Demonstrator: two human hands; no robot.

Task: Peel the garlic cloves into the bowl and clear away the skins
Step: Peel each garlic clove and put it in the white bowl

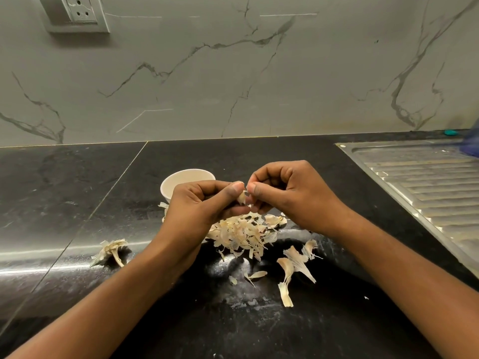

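My left hand (202, 203) and my right hand (287, 193) meet above the black counter, and both pinch one small garlic clove (241, 197) between thumbs and fingertips. A white bowl (181, 180) stands just behind my left hand, its inside hidden from here. Directly under the hands lies a heap of pale garlic skins (242, 234). More loose skins (293, 265) are scattered to the front right, and a garlic stalk with husk (111, 251) lies to the left.
The black stone counter (77, 193) runs to a marble wall. A steel sink drainboard (425, 185) fills the right side. A wall socket (75, 12) sits at the top left. A small teal object (450, 132) lies at the far right by the wall.
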